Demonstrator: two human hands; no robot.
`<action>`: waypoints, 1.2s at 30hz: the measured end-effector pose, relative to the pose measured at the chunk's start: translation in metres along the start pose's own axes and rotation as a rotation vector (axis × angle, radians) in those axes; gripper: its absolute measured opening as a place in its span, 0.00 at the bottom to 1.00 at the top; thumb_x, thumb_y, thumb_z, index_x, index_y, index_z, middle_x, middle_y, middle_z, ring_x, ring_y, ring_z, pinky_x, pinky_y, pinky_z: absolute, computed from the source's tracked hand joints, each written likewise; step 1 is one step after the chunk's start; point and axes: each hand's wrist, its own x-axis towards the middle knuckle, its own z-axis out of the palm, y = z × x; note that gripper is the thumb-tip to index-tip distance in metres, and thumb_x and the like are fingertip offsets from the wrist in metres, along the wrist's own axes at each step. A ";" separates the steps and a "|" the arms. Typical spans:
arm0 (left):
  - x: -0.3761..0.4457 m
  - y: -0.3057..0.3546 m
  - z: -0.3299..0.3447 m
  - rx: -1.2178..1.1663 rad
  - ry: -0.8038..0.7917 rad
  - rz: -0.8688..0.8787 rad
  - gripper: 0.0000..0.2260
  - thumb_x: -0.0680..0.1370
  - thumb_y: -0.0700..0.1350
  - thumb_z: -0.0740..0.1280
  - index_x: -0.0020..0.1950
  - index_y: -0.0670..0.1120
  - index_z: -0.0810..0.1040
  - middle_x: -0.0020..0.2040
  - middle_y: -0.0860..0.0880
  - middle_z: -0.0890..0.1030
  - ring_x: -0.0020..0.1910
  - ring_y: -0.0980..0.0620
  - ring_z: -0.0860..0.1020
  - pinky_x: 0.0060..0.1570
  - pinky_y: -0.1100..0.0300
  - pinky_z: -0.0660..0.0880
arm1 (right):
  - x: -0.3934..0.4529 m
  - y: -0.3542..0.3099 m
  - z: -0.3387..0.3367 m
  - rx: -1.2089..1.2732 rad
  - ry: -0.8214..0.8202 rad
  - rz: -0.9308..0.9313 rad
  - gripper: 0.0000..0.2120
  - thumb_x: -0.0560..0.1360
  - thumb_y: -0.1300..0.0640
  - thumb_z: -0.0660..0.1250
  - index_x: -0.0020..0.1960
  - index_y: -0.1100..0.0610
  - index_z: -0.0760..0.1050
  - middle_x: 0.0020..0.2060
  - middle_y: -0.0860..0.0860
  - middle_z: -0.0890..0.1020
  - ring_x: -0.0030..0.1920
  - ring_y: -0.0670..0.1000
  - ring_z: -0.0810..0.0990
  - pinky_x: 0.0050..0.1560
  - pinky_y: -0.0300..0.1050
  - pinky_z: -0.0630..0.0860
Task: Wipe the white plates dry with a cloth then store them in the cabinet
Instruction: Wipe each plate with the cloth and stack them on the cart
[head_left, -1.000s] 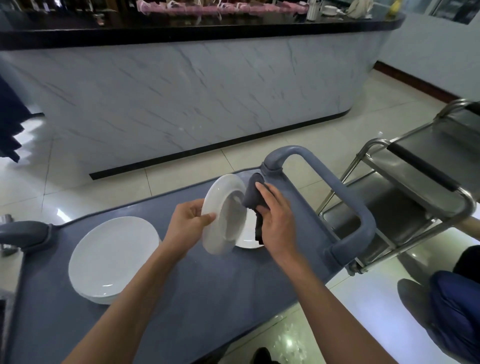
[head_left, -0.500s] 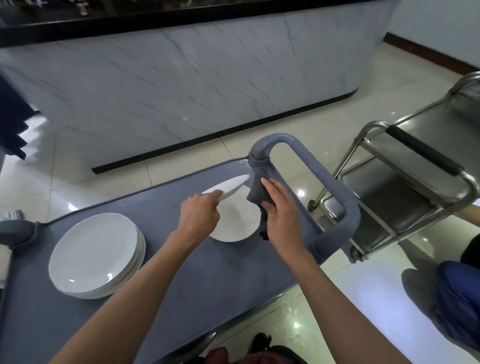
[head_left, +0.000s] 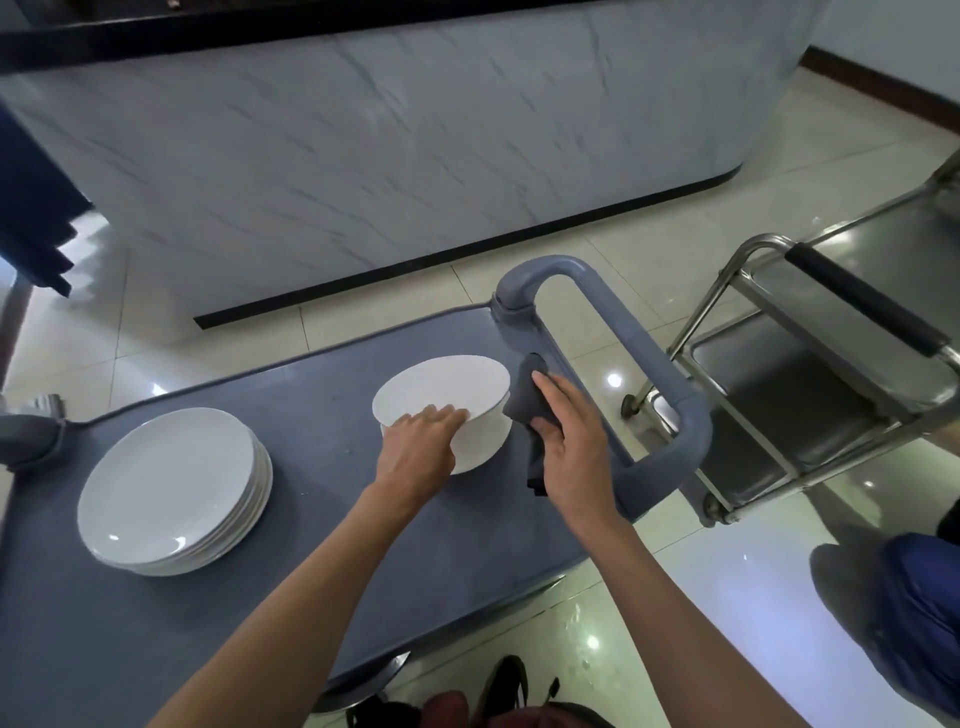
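Plate (head_left: 441, 387) under left hand (head_left: 415, 447) fingers (head_left: 441, 415)

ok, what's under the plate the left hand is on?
Another white plate lies under the upside-down plate that the left hand rests on, both on the grey cart. Whether more plates lie beneath is hidden.
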 end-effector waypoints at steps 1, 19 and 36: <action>-0.002 0.002 0.003 0.017 -0.032 0.010 0.24 0.73 0.33 0.64 0.67 0.49 0.78 0.58 0.48 0.82 0.54 0.41 0.80 0.47 0.50 0.76 | -0.002 0.001 0.000 -0.004 -0.005 0.000 0.24 0.80 0.64 0.64 0.75 0.52 0.69 0.70 0.50 0.73 0.71 0.50 0.69 0.70 0.48 0.72; -0.023 -0.003 0.065 0.112 -0.213 0.050 0.22 0.77 0.36 0.63 0.71 0.49 0.70 0.72 0.47 0.71 0.72 0.40 0.67 0.62 0.42 0.69 | -0.023 0.022 0.003 -0.049 -0.080 -0.001 0.24 0.80 0.64 0.65 0.74 0.51 0.71 0.69 0.49 0.74 0.68 0.49 0.71 0.67 0.36 0.68; -0.034 -0.004 0.048 0.026 -0.113 0.012 0.09 0.76 0.40 0.65 0.35 0.44 0.77 0.35 0.47 0.80 0.39 0.41 0.78 0.36 0.51 0.75 | -0.020 0.026 0.016 -0.004 -0.182 -0.007 0.24 0.81 0.62 0.64 0.75 0.48 0.68 0.72 0.48 0.71 0.71 0.48 0.69 0.69 0.42 0.70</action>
